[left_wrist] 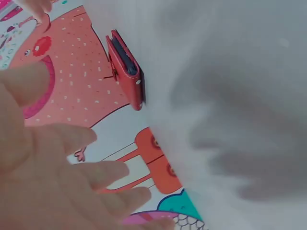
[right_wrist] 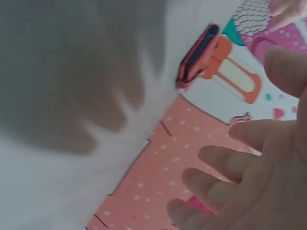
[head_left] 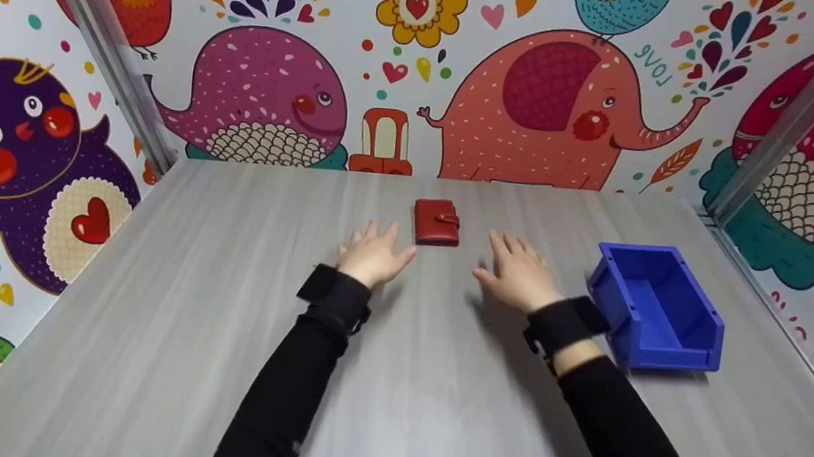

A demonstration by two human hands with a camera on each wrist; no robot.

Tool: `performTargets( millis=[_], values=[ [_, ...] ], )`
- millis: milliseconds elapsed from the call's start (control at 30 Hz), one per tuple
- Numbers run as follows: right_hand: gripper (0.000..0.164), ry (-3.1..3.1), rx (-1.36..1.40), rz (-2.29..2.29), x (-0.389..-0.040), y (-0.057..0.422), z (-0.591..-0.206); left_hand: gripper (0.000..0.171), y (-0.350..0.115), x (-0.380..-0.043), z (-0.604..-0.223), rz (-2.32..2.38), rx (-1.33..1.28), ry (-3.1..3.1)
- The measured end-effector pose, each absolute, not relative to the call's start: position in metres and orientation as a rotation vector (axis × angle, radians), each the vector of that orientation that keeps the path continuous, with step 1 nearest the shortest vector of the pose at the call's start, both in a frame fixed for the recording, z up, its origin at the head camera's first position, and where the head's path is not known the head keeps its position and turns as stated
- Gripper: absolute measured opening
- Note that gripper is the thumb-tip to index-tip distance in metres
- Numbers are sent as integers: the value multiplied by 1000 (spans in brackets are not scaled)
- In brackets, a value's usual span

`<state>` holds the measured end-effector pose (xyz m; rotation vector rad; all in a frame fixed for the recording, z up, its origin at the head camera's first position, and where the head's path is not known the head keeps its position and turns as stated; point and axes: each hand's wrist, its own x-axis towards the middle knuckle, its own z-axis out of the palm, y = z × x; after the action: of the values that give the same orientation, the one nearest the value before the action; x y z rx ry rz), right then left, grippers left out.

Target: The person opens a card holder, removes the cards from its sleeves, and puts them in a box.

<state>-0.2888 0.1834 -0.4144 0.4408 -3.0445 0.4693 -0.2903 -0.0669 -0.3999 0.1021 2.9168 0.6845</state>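
A red wallet (head_left: 436,223) with a strap and snap on its right side lies folded near the far part of the table. Left of it and a little nearer, my left hand (head_left: 371,256) hovers with fingers spread, holding nothing. On the other side, my right hand (head_left: 521,274) is likewise spread above the tabletop, apart from the wallet. In the left wrist view the wallet (left_wrist: 125,72) shows its dark inner layers edge-on, beyond the thumb and fingers. The right wrist view also has the wallet (right_wrist: 197,56) edge-on, past the fingertips (right_wrist: 208,153).
A blue open-front plastic bin (head_left: 654,309) stands on the right of the table, close by the right wrist. The grey wood-grain table (head_left: 222,315) ends at printed cartoon walls (head_left: 264,91) behind and on both sides. Metal posts (head_left: 102,47) stand in the corners.
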Motion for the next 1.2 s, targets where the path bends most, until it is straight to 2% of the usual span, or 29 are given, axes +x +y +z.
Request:
performTargets(
  millis=[667,1200],
  values=[
    [45,-3113,339,548,-341,155,-431,29,-39,-329,-417,843,-88,3011],
    [32,-3162,446,609,-356,138,-427,28,-14,-338,-424,860,-79,2982]
  ],
)
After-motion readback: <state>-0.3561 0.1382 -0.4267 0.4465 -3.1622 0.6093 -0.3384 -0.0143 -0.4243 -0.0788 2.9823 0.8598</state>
